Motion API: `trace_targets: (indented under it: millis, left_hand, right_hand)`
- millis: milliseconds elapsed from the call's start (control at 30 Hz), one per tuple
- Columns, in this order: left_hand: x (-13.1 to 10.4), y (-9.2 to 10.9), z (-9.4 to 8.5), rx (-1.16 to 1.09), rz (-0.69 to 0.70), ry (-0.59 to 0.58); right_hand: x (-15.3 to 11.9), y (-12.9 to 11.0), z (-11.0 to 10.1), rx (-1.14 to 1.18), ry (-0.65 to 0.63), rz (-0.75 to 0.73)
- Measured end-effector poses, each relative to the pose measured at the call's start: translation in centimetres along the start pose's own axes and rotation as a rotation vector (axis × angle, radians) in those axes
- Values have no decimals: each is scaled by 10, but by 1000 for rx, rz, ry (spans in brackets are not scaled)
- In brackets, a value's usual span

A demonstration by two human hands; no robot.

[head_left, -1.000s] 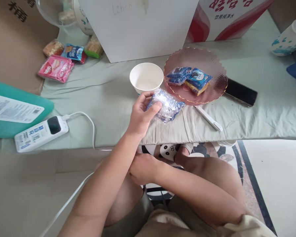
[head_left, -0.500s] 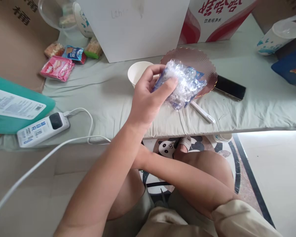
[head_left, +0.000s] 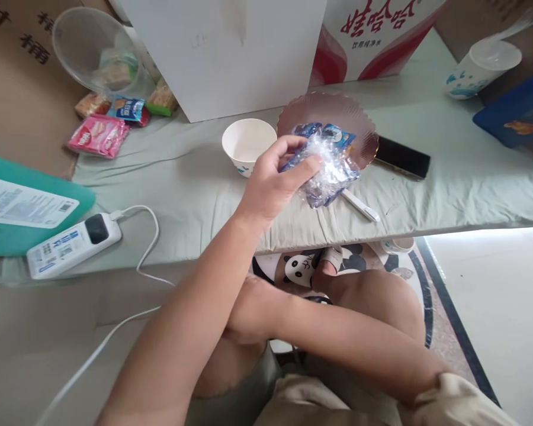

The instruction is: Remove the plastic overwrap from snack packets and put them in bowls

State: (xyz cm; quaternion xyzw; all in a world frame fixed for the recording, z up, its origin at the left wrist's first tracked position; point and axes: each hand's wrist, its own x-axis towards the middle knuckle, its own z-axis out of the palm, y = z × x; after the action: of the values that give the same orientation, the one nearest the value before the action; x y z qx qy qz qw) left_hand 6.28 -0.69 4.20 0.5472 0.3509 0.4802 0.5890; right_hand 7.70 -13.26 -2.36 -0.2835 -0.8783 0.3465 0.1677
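My left hand (head_left: pixel 273 180) is closed on a crinkled, shiny plastic bag (head_left: pixel 324 171) with blue printed parts, thumb on top and fingers behind. The bag is in front of a pinkish ribbed plate (head_left: pixel 359 121) with a gold rim and hides part of it; whether they touch I cannot tell. Left of the hand stands a white paper bowl (head_left: pixel 244 139). A white pen-like stick (head_left: pixel 361 205) lies just right of the bag. My right hand (head_left: pixel 255 307) is low, crossed under my left forearm near my knee, with its fingers mostly hidden.
A black phone (head_left: pixel 404 158) lies right of the plate. Snack packets (head_left: pixel 100 135) and a clear tub (head_left: pixel 95 50) stand back left, near a green jug (head_left: pixel 31 207). A white power strip (head_left: pixel 73 245) trails a cable. White boxes (head_left: pixel 231 59) back the bench; a paper cup (head_left: pixel 482 68) stands right.
The bag has tilted and lowered slightly, showing more blue packaging at its top. My right hand has shifted a little lower under the left forearm. The view has shifted slightly.
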Motion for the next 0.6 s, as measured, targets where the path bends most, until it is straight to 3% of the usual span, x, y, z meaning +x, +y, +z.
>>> trace_targets:
  millis: [67, 133, 267, 333, 400, 500, 600]
  left_hand:
    - [-1, -21, -3, -38, -29, 27]
    - [-7, -40, -8, -70, -61, 60]
    - [-21, -62, -20, 10, -85, 130]
    - [-25, -64, -26, 50, -113, 143]
    - [-26, -62, -31, 27, -160, 139]
    - [-24, -58, -36, -41, -239, 94]
    - [-21, -55, -39, -54, -311, 42]
  right_hand:
    - [-23, 15, -28, -74, -69, -53]
    - [-46, 30, -57, -45, -27, 22]
    - [-90, 59, -104, -60, 429, 223]
    - [-109, 77, -119, -186, 681, 381]
    - [-124, 99, -127, -357, 835, 582]
    - [-137, 133, -132, -505, 777, 843]
    - [-138, 150, -132, -563, 656, 901]
